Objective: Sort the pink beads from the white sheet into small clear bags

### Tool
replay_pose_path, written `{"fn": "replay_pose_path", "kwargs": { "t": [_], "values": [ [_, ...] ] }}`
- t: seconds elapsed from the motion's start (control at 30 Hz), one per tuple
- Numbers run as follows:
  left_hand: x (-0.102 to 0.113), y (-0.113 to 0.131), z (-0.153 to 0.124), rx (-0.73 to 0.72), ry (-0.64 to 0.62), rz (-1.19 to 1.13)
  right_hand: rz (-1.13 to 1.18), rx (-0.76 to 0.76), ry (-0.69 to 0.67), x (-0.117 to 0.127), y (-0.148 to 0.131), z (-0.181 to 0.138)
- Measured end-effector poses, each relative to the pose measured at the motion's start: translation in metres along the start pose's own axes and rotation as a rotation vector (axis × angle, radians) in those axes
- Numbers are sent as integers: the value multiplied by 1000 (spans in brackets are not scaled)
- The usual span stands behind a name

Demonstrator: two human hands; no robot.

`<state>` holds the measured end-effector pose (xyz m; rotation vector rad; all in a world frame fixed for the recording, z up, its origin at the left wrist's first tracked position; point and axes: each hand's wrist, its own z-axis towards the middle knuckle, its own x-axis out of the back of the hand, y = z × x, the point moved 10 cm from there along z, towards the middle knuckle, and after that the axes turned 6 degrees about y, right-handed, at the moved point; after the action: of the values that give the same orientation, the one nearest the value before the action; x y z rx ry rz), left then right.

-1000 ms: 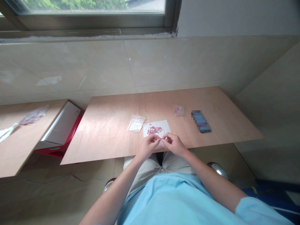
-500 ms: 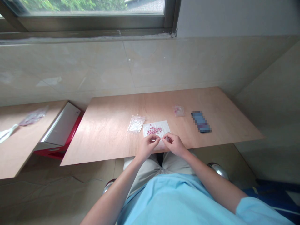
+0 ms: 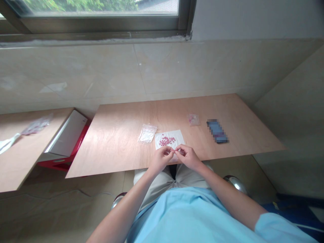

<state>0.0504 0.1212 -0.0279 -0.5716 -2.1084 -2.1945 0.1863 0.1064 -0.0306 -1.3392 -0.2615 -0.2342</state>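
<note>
Seemingly the left hand [image 3: 159, 160] and right hand [image 3: 189, 158], lower centre, pinch 1 thin thread [image 3: 176, 151], best held low over the white cloth [image 3: 179, 135] so dropped pink beads [image 3: 167, 140] land there.

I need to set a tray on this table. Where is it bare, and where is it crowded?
Bare: the table left of the clear bag, the back strip behind the small bag, and right of the phone. Crowded: front middle, where left hand and right hand meet by the sheet of beads.

No legible text, brand or number anywhere in frame. Phone [image 3: 217, 131], right of centre: face pixelated. White sheet [image 3: 180, 136], centre: no readable print.
</note>
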Motion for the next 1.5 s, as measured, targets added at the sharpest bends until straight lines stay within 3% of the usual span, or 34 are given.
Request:
{"fn": "replay_pose_path", "kwargs": {
  "t": [0.9, 1.03, 1.2, 1.4, 1.5],
  "values": [
    [4, 3, 2, -72, -17, -45, 45, -55, 27, 2, 8, 1],
    [8, -2, 4, -6, 11, -183, 130, -115, -9, -4, 13, 2],
    [23, -1, 1, 9, 177, -234, 494, -280, -185, -34, 22, -3],
    [21, -3, -6, 38, 202, -121, 617, -439, -163, -53, 36, -13],
    [22, -2, -6, 22, 206, -125, 507, -408, -102, -42, 46, -7]
  ]
}}
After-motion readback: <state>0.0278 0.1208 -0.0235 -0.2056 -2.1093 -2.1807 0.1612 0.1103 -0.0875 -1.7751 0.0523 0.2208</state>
